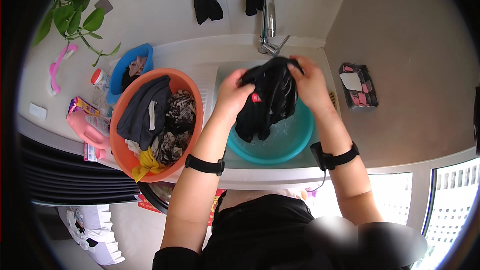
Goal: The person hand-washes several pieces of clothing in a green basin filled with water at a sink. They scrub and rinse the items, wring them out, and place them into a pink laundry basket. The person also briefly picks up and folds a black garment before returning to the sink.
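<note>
A wet black garment (268, 93) with a small red label hangs from both my hands. My left hand (235, 92) pinches its upper left edge, thumb on top. At the upper right edge, my right hand (309, 80) grips the same cloth. Below it stands a round teal basin (270, 160) holding water with some bubbles, set inside the sink (225, 68). The lower end of the garment hangs over the basin; whether it touches the water I cannot tell. Behind my hands rises a chrome faucet (268, 26).
An orange tub (200, 120) heaped with clothes stands left of the sink. Beyond it are a blue basin (148, 54) and a pink detergent jug (90, 129). Two black cloths (207, 5) hang from wall hooks. A wall-side soap box (360, 87) and a scrubbing brush (332, 98) lie right.
</note>
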Demonstrator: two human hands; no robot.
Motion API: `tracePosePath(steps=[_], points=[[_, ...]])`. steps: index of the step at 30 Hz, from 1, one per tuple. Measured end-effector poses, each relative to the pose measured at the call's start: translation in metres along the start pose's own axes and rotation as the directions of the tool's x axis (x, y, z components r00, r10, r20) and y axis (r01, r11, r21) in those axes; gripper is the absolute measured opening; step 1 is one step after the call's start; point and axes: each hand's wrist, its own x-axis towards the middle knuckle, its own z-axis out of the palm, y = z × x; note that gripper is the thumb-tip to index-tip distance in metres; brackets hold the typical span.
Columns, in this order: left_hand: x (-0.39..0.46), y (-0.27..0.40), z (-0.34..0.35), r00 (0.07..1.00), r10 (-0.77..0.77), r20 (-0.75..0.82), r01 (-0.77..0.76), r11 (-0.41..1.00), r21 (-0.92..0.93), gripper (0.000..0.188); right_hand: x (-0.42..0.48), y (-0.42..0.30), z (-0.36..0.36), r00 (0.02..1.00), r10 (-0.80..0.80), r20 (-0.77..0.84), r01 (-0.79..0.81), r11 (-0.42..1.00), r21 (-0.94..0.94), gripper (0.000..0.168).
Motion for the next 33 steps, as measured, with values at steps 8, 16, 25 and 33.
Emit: tracePosePath(steps=[8,16,25,33], points=[[-0.051,-0.096,-0.033,0.968,-0.241,0.064,0.113,0.651,0.751,0.07,-0.081,0.085,0.023,0.791,0.402,0.462,-0.166,0.867,-0.47,0.069],[-0.114,-0.122,-0.029,0.905,-0.412,0.104,-0.026,0.189,0.982,0.076,-0.124,0.068,0.034,0.495,0.499,0.712,-0.013,0.823,-0.568,0.071],[-0.157,-0.153,-0.026,0.992,-0.091,0.091,-0.081,0.107,0.991,0.042,-0.204,0.064,0.051,0.411,0.458,0.788,0.0,0.865,-0.503,0.055],[-0.162,-0.153,-0.024,0.995,0.05,0.082,-0.088,0.131,0.987,0.04,-0.207,0.066,0.053,0.445,0.414,0.794,0.048,0.875,-0.482,0.052]])
